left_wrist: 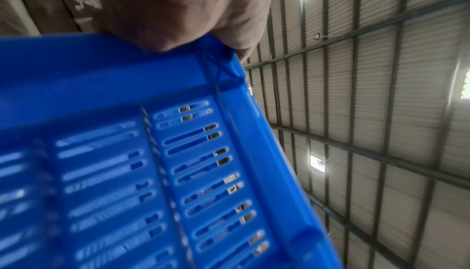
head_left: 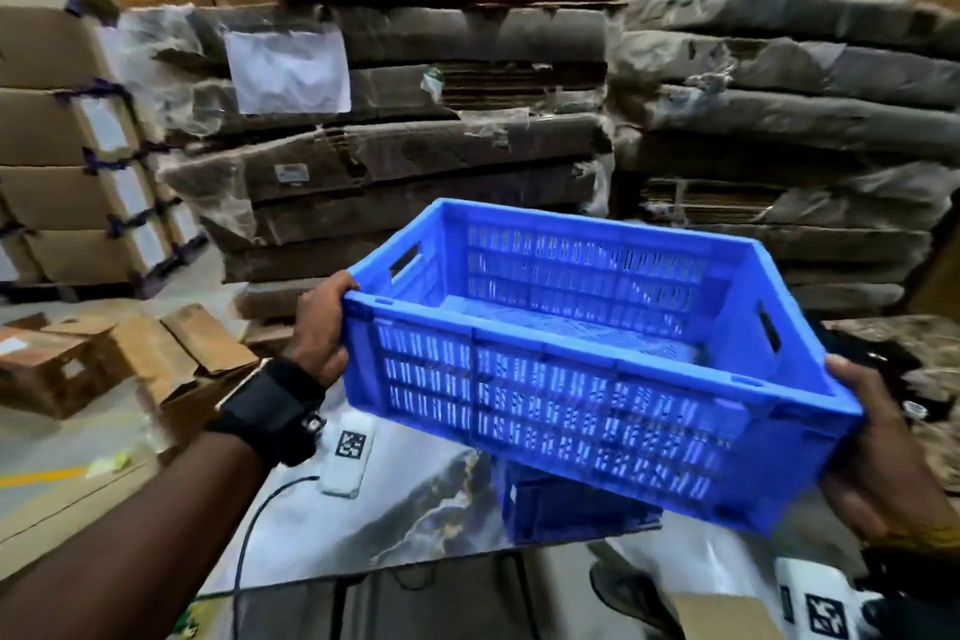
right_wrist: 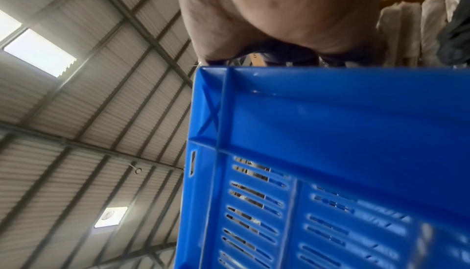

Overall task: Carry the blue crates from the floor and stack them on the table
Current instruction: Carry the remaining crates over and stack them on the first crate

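Note:
An empty blue slotted crate (head_left: 587, 364) hangs in the air above the shiny table (head_left: 415, 509), tilted down to the right. My left hand (head_left: 324, 322) grips its near left corner, thumb over the rim. My right hand (head_left: 872, 437) grips the near right corner from the side and below. A second blue crate (head_left: 566, 504) sits on the table directly beneath, mostly hidden. In the left wrist view the palm (left_wrist: 178, 11) presses on the crate's rim (left_wrist: 127, 76); in the right wrist view the hand (right_wrist: 279, 15) wraps the crate's edge (right_wrist: 330, 96).
Stacks of flattened wrapped cardboard (head_left: 415, 146) rise behind the table. Sealed boxes (head_left: 62, 146) stand at the left, torn cartons (head_left: 130, 359) lie on the floor. A white tagged device (head_left: 348, 457) with a cable rests on the table; a tagged white thing (head_left: 821, 608) lies at lower right.

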A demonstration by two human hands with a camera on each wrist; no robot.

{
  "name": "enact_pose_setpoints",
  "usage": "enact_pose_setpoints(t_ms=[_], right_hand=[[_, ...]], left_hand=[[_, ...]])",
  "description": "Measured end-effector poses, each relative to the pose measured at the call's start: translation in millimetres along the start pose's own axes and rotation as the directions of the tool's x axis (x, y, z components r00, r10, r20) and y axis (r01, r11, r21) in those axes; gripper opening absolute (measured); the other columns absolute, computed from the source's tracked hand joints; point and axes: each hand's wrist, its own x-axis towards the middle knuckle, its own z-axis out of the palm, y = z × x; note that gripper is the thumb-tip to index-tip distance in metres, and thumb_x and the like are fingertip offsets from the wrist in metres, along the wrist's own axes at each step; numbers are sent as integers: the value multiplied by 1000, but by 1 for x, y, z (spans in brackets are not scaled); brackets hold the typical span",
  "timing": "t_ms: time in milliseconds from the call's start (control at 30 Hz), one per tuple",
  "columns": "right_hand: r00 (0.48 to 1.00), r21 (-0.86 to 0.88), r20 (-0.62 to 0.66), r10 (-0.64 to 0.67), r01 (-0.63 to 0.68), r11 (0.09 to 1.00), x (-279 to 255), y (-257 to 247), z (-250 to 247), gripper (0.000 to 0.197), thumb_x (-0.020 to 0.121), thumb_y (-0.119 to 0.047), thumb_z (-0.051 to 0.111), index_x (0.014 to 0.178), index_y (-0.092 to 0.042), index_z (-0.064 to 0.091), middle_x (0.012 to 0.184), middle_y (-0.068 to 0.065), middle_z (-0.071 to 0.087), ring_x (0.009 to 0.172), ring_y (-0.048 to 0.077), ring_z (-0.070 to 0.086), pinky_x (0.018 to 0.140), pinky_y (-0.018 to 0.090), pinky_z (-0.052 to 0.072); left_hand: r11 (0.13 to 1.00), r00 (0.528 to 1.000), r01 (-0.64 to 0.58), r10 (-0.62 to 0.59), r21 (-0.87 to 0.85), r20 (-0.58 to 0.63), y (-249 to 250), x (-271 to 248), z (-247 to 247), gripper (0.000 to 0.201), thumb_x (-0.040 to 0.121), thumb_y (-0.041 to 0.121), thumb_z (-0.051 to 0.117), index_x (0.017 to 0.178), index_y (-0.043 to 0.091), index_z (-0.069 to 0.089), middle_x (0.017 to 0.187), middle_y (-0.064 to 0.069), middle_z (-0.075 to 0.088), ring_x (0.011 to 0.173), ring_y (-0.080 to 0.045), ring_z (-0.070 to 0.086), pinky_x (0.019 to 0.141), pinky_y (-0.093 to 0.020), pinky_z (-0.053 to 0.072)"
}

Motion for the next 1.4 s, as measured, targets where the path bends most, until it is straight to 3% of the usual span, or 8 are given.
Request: enact_pose_setpoints(t_ms=[333, 467, 667, 867, 1000, 1067, 1200, 1400], right_hand=[[988, -111, -131, -80, 66, 992, -9, 11, 26, 54, 81, -48, 59, 125, -17, 63, 125, 11, 65, 80, 16, 69, 66, 26, 58], [987, -18, -119, -104, 103, 995, -14, 14, 32, 52, 89, -36, 53, 134, -9, 52, 136, 19, 55, 91, 22, 65, 73, 31, 58], [989, -96, 67, -135, 141, 985, -28, 20, 58, 41, 93, -18, 46, 133, -24, 53, 126, 5, 65, 102, 23, 68, 79, 40, 59], [978, -233, 136, -155, 184, 955, -32, 42, 89, 49, 88, -40, 58, 134, -46, 42, 131, -13, 61, 119, 14, 60, 100, 49, 45], [967, -244, 1, -254, 246, 938, -5, 34, 71, 69, 79, -58, 65, 138, -47, 32, 137, -16, 55, 118, 7, 59, 96, 43, 50], [941, -268, -119, -317, 277, 923, 24, 12, 56, 66, 83, -57, 58, 139, -41, 28, 130, -16, 56, 105, -5, 62, 85, 32, 48], [898, -491, -218, -382, 237, 838, 105, -31, 7, 82, 59, -76, 69, 130, -53, 33, 127, -1, 52, 117, 21, 55, 101, 47, 43], [968, -499, -118, -223, 137, 856, 142, -31, -9, 34, 77, -56, 61, 105, -38, 55, 85, -8, 58, 69, 12, 53, 59, 26, 41]], left_hand=[[997, 988, -73, 72, -3, -136, -11, 52, 22, 82, 78, 45, 74, 143, 16, 33, 126, -6, 57, 106, -23, 62, 97, -43, 54], [1000, 1000, -15, 15, -3, 5, -55, 40, 33, 97, 55, 81, 79, 136, 50, 37, 154, -5, 47, 139, -29, 51, 109, -58, 45], [998, 999, -29, 27, 49, 38, -51, 75, 59, 128, 36, 81, 85, 141, 48, 19, 166, -10, 25, 150, -32, 34, 114, -64, 34], [982, 977, -16, -24, 186, 212, -16, 17, 112, 93, 87, 45, 70, 159, 24, 15, 130, 3, 56, 89, -9, 53, 75, -32, 41], [977, 977, -75, 32, 201, 209, -42, -16, 127, 114, 80, 49, 75, 160, 37, -5, 159, 12, 38, 137, -14, 47, 110, -48, 39], [978, 977, -52, 8, 201, 215, -49, -31, 129, 105, 87, 46, 73, 158, 44, -4, 160, 22, 28, 135, -14, 47, 101, -50, 43], [974, 947, -72, -1, 216, 322, -56, -43, 137, 66, 97, 33, 64, 149, 44, 26, 140, 19, 57, 116, -9, 62, 85, -46, 52], [966, 927, -87, -11, 243, 376, -36, -14, 141, 46, 97, 28, 62, 139, 36, 45, 130, 13, 67, 108, -16, 67, 62, -39, 60]])
